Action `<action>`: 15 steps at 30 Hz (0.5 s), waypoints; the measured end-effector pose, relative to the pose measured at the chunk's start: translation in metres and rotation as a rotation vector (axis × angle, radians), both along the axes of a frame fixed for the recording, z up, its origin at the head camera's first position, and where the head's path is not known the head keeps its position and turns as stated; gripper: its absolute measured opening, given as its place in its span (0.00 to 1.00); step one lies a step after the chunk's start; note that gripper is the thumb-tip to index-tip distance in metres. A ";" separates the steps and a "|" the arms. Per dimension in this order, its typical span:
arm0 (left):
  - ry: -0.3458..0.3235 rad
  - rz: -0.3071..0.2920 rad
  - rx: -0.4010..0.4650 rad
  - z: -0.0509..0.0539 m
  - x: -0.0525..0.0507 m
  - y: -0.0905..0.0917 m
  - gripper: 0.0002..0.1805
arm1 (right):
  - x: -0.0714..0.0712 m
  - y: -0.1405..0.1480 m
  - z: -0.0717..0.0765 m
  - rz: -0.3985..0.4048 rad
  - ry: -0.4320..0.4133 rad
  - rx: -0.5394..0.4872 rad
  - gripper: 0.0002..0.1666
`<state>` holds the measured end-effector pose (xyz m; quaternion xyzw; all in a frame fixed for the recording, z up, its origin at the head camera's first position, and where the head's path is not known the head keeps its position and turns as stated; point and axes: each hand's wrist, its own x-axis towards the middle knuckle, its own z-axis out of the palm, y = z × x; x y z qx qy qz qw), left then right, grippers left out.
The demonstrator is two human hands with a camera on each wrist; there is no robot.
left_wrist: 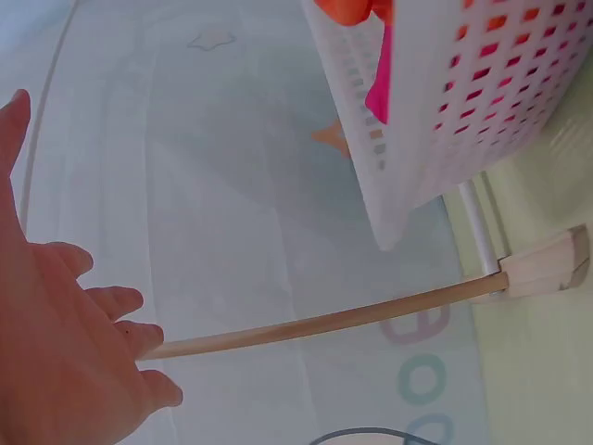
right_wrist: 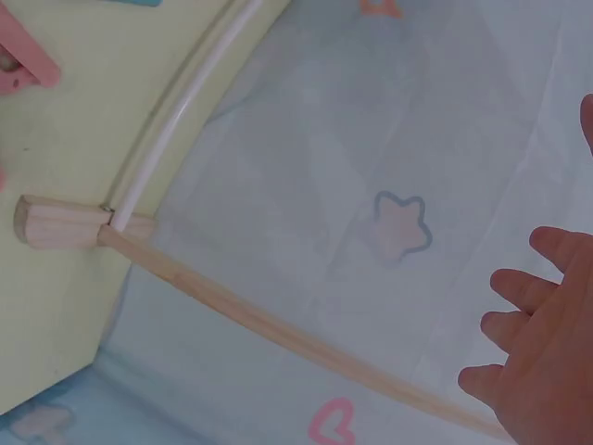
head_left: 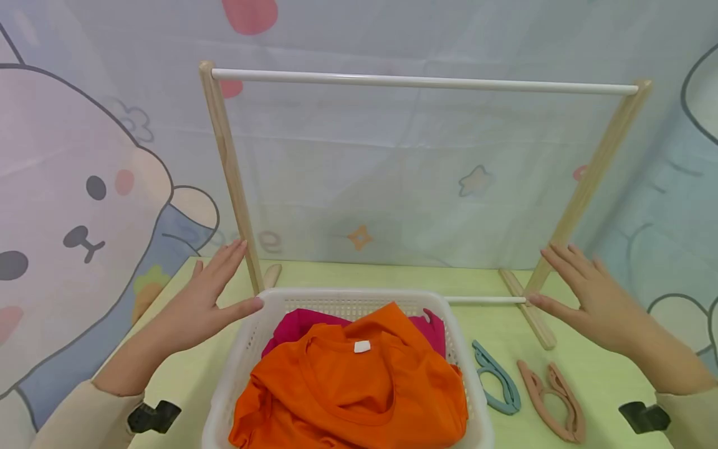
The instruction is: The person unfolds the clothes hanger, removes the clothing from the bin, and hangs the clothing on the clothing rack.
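Note:
Both hands are held up with fingers extended and thumbs apart, holding nothing. My left hand [head_left: 204,302] hovers beside the left rear corner of a white basket [head_left: 359,292], near the rack's left post. On the other side, my right hand [head_left: 600,299] is raised in front of the right post. In the basket lies an orange shirt [head_left: 359,386] with a white neck label, over a magenta garment [head_left: 280,327]. Right of the basket a blue folding hanger [head_left: 507,393] and a pink folding hanger [head_left: 574,418] lie on the table.
Behind the basket stands a wooden garment rack with a white top bar [head_left: 421,81], a white lower bar [head_left: 485,300] and wooden feet [head_left: 538,324]. It rests on a pale green table [head_left: 392,274]. A cartoon-printed cloth [head_left: 364,187] hangs at the back.

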<state>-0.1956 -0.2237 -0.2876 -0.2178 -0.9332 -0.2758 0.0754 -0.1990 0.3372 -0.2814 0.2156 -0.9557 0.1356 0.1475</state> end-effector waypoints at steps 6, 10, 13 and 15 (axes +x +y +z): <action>-0.079 -0.038 0.186 -0.016 0.018 -0.011 0.49 | 0.015 0.006 -0.012 -0.016 0.010 -0.059 0.47; -0.089 -0.041 0.241 -0.030 0.028 -0.017 0.48 | 0.024 0.010 -0.023 -0.026 -0.010 -0.120 0.46; -0.098 -0.040 0.262 -0.039 0.033 -0.020 0.48 | 0.028 0.014 -0.033 -0.020 -0.018 -0.165 0.47; -0.099 -0.041 0.275 -0.045 0.036 -0.022 0.49 | 0.031 0.017 -0.040 -0.025 -0.030 -0.189 0.47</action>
